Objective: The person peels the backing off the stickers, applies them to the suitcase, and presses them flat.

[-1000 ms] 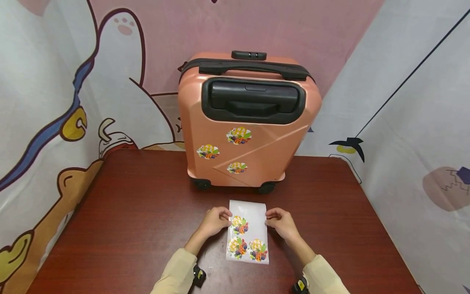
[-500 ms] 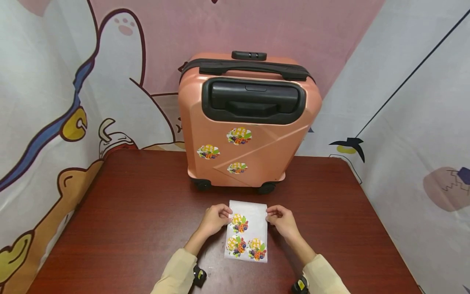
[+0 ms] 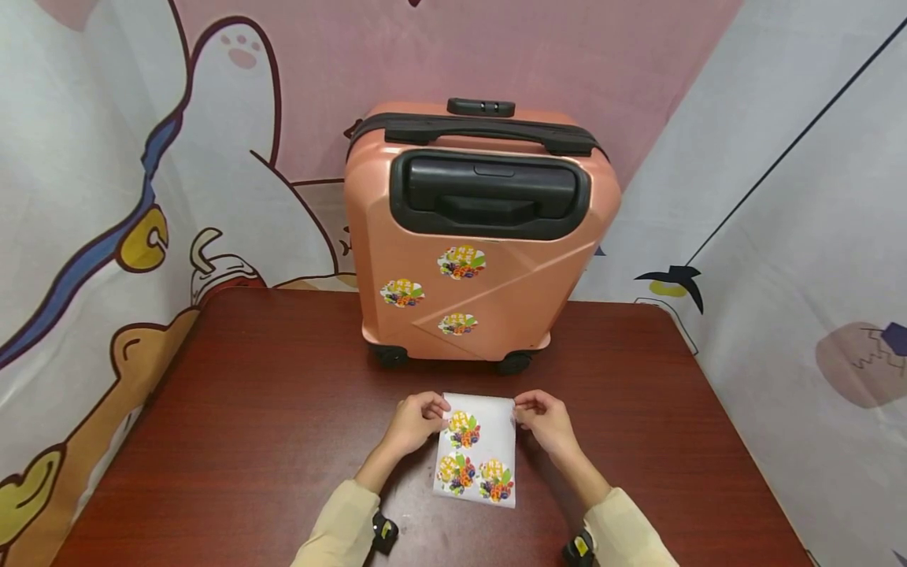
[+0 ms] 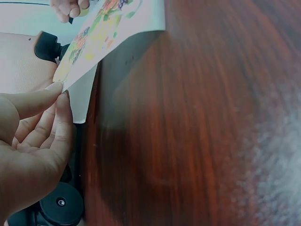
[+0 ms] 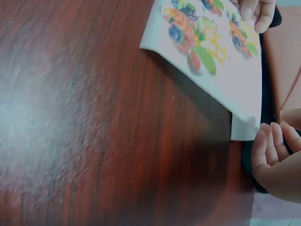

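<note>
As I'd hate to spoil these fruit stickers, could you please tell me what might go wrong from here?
The sticker sheet bends downward at its far end, so it could crease there. The left hand pinches only its edge, so the sheet might slip or tear if pulled.

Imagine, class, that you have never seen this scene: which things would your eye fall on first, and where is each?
Probably the big orange-pink suitcase first, standing upright toward the back of the dark red table, with three fruit stickers on its near side. Next might come the white sheet in front of it, carrying three similar designs, its left edge pinched by the left hand and the right hand at its right edge.
</note>
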Motion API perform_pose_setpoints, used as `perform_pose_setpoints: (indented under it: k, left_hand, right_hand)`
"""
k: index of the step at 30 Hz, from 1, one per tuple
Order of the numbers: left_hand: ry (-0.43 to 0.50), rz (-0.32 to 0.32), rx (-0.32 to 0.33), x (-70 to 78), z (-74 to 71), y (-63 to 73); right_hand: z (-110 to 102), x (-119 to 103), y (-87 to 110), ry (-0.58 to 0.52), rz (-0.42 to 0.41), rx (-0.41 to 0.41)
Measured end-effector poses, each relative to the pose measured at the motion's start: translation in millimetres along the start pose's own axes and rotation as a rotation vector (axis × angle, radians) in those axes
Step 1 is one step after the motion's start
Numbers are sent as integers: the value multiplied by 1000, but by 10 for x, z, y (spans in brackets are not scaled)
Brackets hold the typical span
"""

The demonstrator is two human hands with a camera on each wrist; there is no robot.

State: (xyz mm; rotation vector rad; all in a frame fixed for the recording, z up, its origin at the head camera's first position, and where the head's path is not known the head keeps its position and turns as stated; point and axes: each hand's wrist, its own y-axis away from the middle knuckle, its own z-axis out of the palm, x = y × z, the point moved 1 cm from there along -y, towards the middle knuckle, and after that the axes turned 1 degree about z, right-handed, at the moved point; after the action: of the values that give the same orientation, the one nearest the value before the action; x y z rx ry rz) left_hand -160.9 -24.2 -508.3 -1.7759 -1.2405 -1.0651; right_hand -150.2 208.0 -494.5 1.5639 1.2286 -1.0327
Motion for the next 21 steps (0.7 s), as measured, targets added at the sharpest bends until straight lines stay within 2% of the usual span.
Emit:
perform_pose_setpoints:
  k: [6,12,15,21]
  left_hand:
    - [19,-3,5,22,10,-9]
    - [24,7,14,24,10,-10]
    - [24,11,17,27,11,-9]
    - [31,20,28,43,14,-9]
  right_hand:
    - [100,-226,93,-9,-46,-57]
    - [227,-456,216,88,-100,-90]
    - [280,-449,212,112,-126,-105]
    - [350,-229,93,154,-178,-123]
